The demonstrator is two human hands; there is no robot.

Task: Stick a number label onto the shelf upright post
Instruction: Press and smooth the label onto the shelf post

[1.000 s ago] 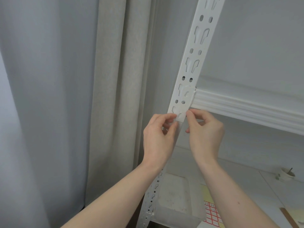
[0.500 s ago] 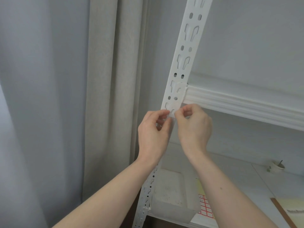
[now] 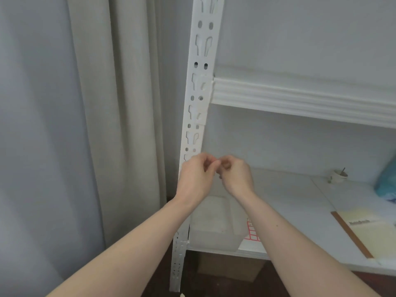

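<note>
The white slotted upright post (image 3: pixel 192 133) runs up the middle of the head view. Two white label patches (image 3: pixel 201 115) cover slots on it beside the shelf beam (image 3: pixel 300 99). My left hand (image 3: pixel 196 179) and my right hand (image 3: pixel 235 176) are held in front of the post, below those patches. Their curled fingertips meet and pinch a tiny pale piece (image 3: pixel 217 163), too small to identify. Neither hand touches the post.
A grey and beige curtain (image 3: pixel 96 125) hangs left of the post. On the lower shelf (image 3: pixel 289 202) stand a clear plastic box (image 3: pixel 214 224), a red-grid label sheet (image 3: pixel 252 233), a notebook (image 3: pixel 368 230), a small cup (image 3: pixel 339 175) and a blue bag (image 3: pixel 387 179). A cardboard box (image 3: pixel 231 269) sits underneath.
Both hands have left the label patch on the post and dropped lower, fingertips now meeting in front of it. The view has tilted down.
</note>
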